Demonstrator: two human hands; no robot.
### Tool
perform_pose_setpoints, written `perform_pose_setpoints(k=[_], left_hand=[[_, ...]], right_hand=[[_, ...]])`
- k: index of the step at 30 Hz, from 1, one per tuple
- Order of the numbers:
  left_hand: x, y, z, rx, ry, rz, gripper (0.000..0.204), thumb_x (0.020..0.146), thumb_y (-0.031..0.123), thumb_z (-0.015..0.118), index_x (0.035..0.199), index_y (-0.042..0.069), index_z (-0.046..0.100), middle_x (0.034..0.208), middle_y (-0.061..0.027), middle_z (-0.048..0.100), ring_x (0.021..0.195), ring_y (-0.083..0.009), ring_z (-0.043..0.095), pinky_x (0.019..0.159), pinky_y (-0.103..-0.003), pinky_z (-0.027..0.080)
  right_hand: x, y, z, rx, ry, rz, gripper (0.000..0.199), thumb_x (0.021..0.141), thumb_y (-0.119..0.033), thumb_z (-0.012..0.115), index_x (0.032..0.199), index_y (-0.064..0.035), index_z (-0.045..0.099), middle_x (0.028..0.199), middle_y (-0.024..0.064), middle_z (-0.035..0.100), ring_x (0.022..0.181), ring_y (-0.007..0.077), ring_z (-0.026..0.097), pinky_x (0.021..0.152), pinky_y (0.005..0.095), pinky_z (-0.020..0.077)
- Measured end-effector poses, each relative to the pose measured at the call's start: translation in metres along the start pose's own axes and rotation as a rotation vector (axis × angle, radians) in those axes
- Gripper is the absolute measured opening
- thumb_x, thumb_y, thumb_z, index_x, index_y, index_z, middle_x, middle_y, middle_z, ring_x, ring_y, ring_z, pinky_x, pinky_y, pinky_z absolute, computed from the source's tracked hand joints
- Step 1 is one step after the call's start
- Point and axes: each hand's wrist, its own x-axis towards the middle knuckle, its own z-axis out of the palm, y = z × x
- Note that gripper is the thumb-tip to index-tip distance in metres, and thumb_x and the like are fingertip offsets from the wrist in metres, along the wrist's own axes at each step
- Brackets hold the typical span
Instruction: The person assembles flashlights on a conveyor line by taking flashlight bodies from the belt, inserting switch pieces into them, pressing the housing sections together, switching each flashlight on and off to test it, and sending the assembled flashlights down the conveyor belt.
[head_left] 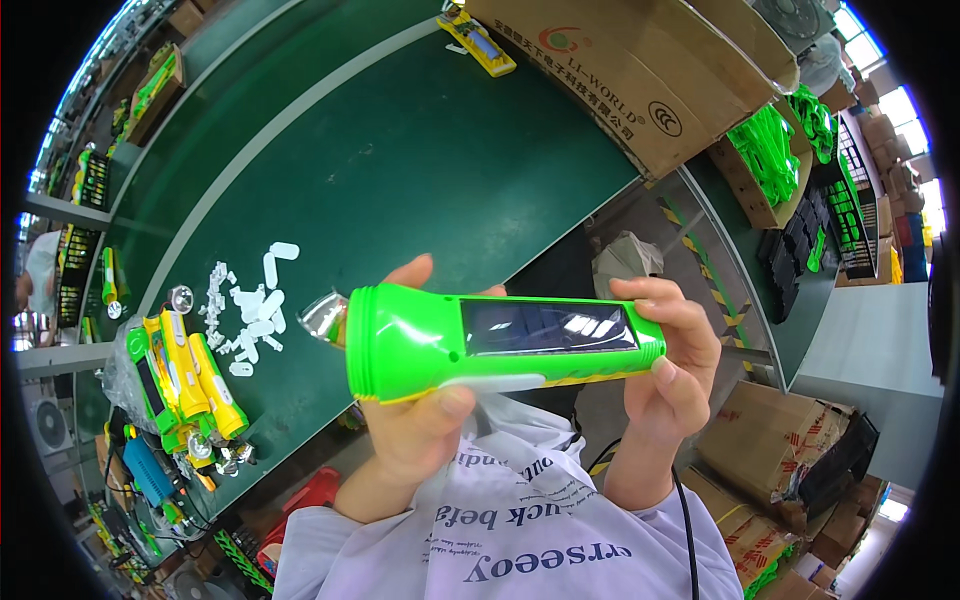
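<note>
Head view is showing us holding the green flashlight up off the tabletop, left hand wrapped around its wide head, right hand pinching the tail, so we're risking it slipping if either grip is loosening.

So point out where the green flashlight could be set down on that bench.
Both hands, left hand and right hand, hold the green flashlight. The green bench top lies bare between the white plastic parts and the cardboard box. It is crowded at the left, around the yellow and green flashlight pile.
</note>
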Motion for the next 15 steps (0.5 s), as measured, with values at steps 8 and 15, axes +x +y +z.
perform_pose_setpoints(k=[8,15], left_hand=[[0.008,-0.018,-0.014,0.103,-0.034,-0.192,0.062,0.071,0.0,0.082,0.125,-0.004,0.052,0.111,-0.0099,0.064,0.102,-0.0155,0.063,0.091,-0.031,0.051],[0.008,-0.031,-0.03,0.247,-0.222,-0.177,0.064,0.067,0.003,0.085,0.123,-0.003,0.055,0.118,-0.0096,0.061,0.104,-0.0156,0.061,0.092,-0.031,0.049]], right_hand=[[0.016,-0.007,0.026,-1.292,-0.338,-0.101,0.047,0.06,-0.014,0.075,0.104,-0.0039,0.063,0.093,0.0132,0.067,0.082,0.032,0.065,0.079,0.0415,0.0517],[0.017,0.008,0.038,-0.784,-0.464,0.611,0.049,0.066,-0.004,0.072,0.111,-0.0013,0.054,0.083,0.0184,0.067,0.075,0.0381,0.066,0.066,0.0408,0.0501]])
